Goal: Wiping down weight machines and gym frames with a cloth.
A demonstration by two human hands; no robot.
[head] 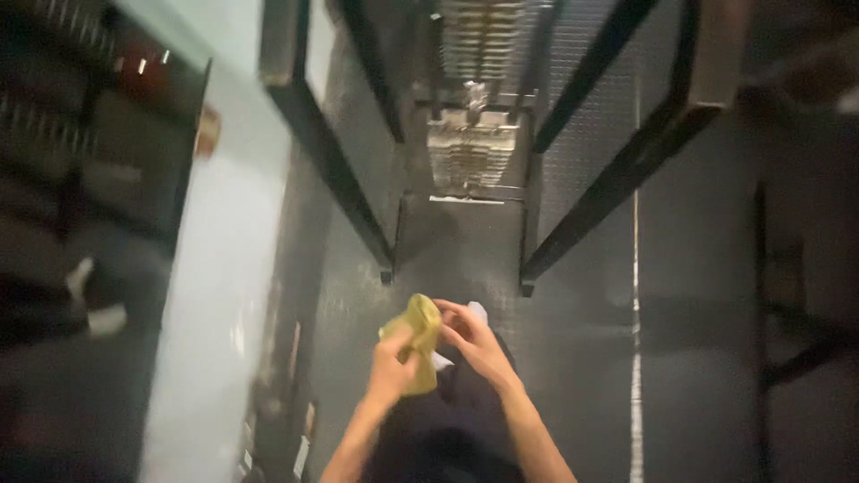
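Note:
A yellow-green cloth (421, 333) hangs bunched in front of my body, low in the middle of the head view. My left hand (391, 368) is closed around the cloth's lower left part. My right hand (474, 343) has its fingers curled at the cloth's right edge, touching it. Below my hands I see my dark trousers and a bit of white shoe (478, 311).
A black metal machine frame (333, 170) with a stack of weight plates (472, 152) stands ahead on the dark floor. A pale wall or pillar (224, 268) runs down the left. A white floor line (636, 358) runs on the right.

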